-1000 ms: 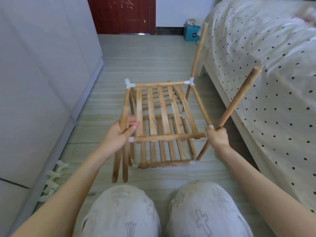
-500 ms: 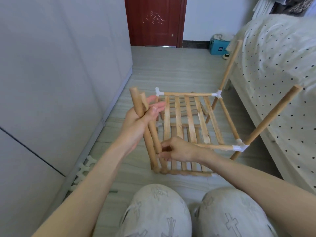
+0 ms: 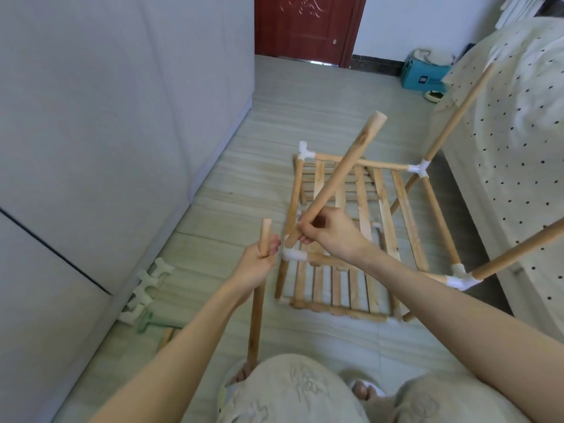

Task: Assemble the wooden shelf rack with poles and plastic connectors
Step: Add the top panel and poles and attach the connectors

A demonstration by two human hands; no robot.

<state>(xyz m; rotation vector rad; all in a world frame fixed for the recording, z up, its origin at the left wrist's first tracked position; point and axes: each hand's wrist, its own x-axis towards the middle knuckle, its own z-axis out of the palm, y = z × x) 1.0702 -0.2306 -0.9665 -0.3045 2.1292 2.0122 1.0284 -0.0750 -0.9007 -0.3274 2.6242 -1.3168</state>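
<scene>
The right hand point(image 3: 331, 236) covers the lower end of the slanted pole point(image 3: 341, 175), so whether it sits in the near-left white connector point(image 3: 291, 254) cannot be told. The pole point(image 3: 258, 288) in the left hand point(image 3: 259, 262) disappears behind a knee. The near-right pole point(image 3: 525, 250) runs off the right edge. The spare connectors point(image 3: 146, 293) by the wall are blurred.

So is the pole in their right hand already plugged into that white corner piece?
Cannot tell: the right hand tilts the pole, its lower end at the connector, fingers hiding the joint.
</scene>
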